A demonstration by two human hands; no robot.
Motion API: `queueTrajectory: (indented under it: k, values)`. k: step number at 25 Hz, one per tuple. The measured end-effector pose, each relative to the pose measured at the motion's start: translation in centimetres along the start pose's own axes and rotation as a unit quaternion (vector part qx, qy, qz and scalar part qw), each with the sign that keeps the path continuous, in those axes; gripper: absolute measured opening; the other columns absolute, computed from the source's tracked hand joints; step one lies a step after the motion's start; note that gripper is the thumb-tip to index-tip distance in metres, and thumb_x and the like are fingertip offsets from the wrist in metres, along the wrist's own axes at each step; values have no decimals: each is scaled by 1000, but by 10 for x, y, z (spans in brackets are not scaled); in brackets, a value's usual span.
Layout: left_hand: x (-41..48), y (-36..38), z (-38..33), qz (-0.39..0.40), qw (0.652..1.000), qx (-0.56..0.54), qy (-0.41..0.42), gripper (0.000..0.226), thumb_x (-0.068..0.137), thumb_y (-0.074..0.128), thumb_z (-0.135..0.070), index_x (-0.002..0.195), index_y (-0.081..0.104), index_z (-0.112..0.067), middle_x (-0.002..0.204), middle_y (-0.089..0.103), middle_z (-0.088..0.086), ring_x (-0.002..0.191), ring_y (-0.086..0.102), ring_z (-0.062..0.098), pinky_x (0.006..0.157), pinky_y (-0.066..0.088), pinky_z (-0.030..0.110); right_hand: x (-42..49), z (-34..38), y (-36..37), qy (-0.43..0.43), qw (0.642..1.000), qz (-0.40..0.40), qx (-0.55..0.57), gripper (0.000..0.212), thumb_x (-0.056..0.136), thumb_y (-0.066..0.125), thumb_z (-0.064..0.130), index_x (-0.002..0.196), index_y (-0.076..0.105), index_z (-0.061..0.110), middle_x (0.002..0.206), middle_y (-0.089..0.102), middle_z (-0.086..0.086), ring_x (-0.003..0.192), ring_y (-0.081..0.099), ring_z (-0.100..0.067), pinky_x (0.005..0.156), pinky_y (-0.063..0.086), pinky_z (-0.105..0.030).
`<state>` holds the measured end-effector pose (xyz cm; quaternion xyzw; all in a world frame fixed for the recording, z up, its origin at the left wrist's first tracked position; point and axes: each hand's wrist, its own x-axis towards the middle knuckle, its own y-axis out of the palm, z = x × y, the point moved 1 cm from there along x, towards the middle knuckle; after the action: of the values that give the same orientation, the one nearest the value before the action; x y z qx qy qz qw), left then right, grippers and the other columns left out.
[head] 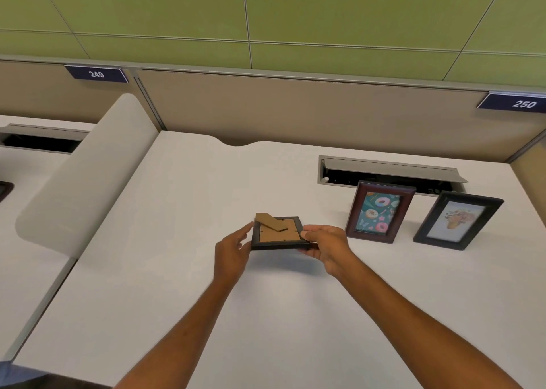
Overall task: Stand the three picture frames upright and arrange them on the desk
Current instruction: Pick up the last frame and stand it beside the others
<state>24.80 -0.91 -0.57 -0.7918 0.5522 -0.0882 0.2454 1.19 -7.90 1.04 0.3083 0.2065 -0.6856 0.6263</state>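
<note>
A small black frame [277, 235] is held face down just above the white desk [189, 270], its brown cardboard back up and its cardboard stand flap lifted at the far left corner. My right hand [325, 245] grips its right edge. My left hand [233, 251] touches its left edge with fingers spread. To the right, a dark red-brown frame with a doughnut picture [379, 212] stands upright. Further right, a black frame with a pale picture [458, 220] stands upright too.
An open grey cable tray [390, 171] is set into the desk behind the two standing frames. A rounded grey divider [88, 172] borders the desk on the left. A beige partition [295, 110] with number plates 249 and 250 closes the back.
</note>
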Motion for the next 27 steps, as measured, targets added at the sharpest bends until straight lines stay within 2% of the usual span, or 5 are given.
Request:
queueTrajectory:
  k: [7,12,17,23,27]
  values:
    - [20,3,-26,-12,993,-53,102,66,91,63,15,100,83,-47,101,83,-21,95,81,5,91,61,20,-2,40,5,-16,1000,9,8,13,89,77,-9,101,78,-5,108,75,-24,87,78,-34,64,67,-35]
    - [38,4,-37,2,995,-39,88,41,92,61,4,101,86,-27,91,83,-18,88,77,9,82,59,28,1,61,4,-52,997,-4,-53,12,91,78,12,100,79,4,92,74,-13,50,64,-15,45,51,-22]
    - [50,8,-48,16,997,-51,62,12,91,71,-11,89,80,-19,74,75,-15,73,61,7,74,52,34,7,75,3,-81,986,9,-146,50,102,62,57,110,79,11,96,75,-2,78,60,-17,70,49,-32]
    - [66,13,-65,39,994,-101,23,21,97,65,-5,110,81,-7,100,83,10,103,78,36,92,66,53,14,70,2,-66,976,50,-199,87,99,27,81,131,71,15,125,75,-8,117,68,-27,105,50,-48]
    - [75,23,-72,49,994,-100,17,24,102,62,-7,119,79,-7,108,82,11,106,78,33,89,67,53,20,69,6,-60,983,70,-156,92,89,17,93,123,77,32,118,81,-4,112,75,-23,103,56,-48]
